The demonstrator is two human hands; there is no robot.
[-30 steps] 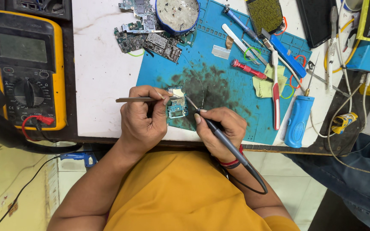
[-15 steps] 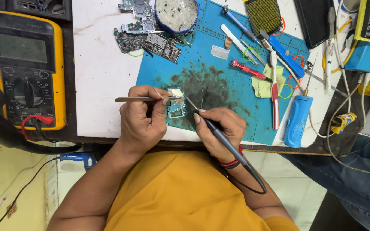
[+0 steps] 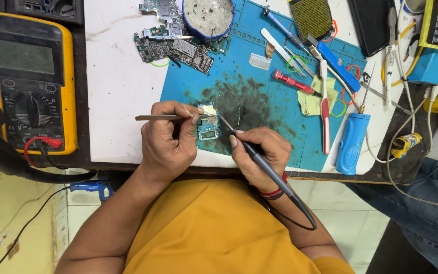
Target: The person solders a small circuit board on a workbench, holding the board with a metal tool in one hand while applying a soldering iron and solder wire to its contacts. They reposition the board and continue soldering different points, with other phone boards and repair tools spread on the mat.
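My left hand [image 3: 171,139] pinches a pair of metal tweezers [image 3: 171,117], fingers closed around them, their tips reaching a small circuit board [image 3: 209,128]. My right hand [image 3: 259,152] is closed pen-fashion on a soldering iron [image 3: 259,160], its black cable looping back past my wrist, its fine tip touching the top edge of the board. The board lies on the near, soot-darkened part of a blue work mat [image 3: 275,101] (just beyond my knuckles), between both hands. To the right on the mat lie a red-handled tool [image 3: 324,114], a yellow cloth [image 3: 313,101] and a blue cylinder [image 3: 352,142]. To my left stands a yellow multimeter [image 3: 31,81]. Farther off, a heap of loose circuit boards [image 3: 173,43] sits beside a round blue tin [image 3: 208,18].
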